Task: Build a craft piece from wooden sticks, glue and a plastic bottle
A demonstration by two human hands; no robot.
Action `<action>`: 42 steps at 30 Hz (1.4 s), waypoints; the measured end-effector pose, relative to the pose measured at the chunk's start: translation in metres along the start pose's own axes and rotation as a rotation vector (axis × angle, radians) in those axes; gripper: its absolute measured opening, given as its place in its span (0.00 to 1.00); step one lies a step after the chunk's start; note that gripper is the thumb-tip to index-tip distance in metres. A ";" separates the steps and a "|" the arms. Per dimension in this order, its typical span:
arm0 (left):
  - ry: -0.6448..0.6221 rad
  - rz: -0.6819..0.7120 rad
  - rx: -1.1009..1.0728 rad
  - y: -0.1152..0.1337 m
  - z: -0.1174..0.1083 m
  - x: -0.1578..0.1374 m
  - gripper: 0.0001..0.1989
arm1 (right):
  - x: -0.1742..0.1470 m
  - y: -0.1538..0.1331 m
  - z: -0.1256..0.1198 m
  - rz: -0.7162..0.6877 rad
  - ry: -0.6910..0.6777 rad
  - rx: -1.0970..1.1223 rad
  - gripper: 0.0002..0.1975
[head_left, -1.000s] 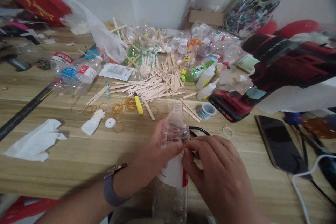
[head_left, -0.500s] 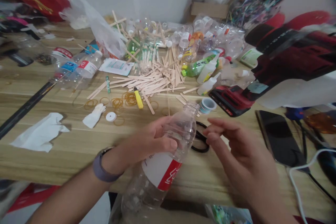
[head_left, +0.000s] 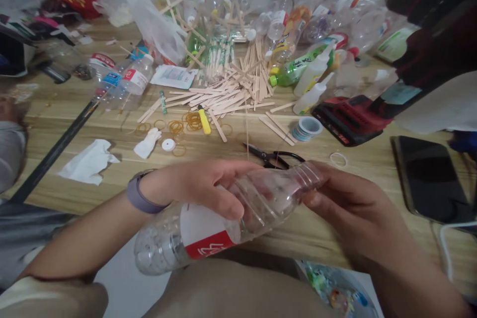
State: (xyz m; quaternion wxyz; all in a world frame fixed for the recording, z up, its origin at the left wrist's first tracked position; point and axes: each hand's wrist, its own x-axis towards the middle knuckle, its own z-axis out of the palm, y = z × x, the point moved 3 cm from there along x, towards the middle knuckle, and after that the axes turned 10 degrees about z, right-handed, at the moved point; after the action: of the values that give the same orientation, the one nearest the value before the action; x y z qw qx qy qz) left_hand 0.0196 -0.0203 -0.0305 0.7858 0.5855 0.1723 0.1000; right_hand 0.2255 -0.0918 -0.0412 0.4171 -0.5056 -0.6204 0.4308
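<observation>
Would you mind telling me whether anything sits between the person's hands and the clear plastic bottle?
Nothing visible does: the left hand grips the bottle around its middle, and the right hand meets its open neck directly.

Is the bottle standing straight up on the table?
No. The clear bottle lies nearly sideways in the air, the left hand wrapped around its middle and the right hand at its neck.

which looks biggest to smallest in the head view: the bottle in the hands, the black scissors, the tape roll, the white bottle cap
1. clear plastic bottle, though it is nearest the camera
2. black scissors
3. tape roll
4. white bottle cap

The left hand grips the bottle's body; the right hand holds its neck.
</observation>
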 end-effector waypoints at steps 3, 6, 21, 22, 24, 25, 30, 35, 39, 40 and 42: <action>0.041 0.032 0.081 0.000 0.001 0.000 0.23 | 0.001 0.002 0.000 -0.058 0.046 0.011 0.03; 0.080 0.040 0.186 0.001 -0.002 -0.001 0.27 | 0.004 0.002 0.000 -0.094 0.093 0.001 0.02; 0.984 0.482 1.245 0.019 0.046 -0.056 0.07 | -0.001 -0.004 0.000 -0.187 0.436 -0.272 0.04; 0.939 0.482 1.246 0.014 0.052 -0.050 0.06 | -0.001 -0.004 0.002 -0.207 0.454 -0.284 0.05; 1.035 0.433 1.226 0.006 0.054 -0.039 0.03 | 0.000 -0.005 0.007 -0.260 0.467 -0.318 0.06; 1.083 0.417 1.215 0.003 0.053 -0.033 0.02 | 0.000 -0.005 0.009 -0.286 0.464 -0.341 0.06; 1.177 0.351 1.204 -0.002 0.042 -0.020 0.03 | 0.000 -0.007 0.015 -0.351 0.441 -0.424 0.06; 1.201 0.304 1.191 -0.003 0.037 -0.021 0.06 | -0.001 -0.004 0.015 -0.352 0.418 -0.438 0.05; 1.177 0.308 1.257 -0.003 0.034 -0.017 0.06 | -0.001 -0.002 0.016 -0.362 0.417 -0.443 0.04; 1.167 0.309 1.267 -0.003 0.034 -0.016 0.07 | -0.001 -0.002 0.017 -0.360 0.420 -0.444 0.04; 1.146 0.315 1.268 -0.005 0.033 -0.015 0.07 | -0.001 -0.001 0.016 -0.345 0.429 -0.440 0.05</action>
State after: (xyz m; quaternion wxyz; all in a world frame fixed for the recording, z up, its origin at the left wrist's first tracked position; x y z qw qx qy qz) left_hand 0.0187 -0.0563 -0.0243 0.0807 0.7894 0.4816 0.3721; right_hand 0.2097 -0.0944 -0.0450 0.4858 -0.5500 -0.6728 0.0940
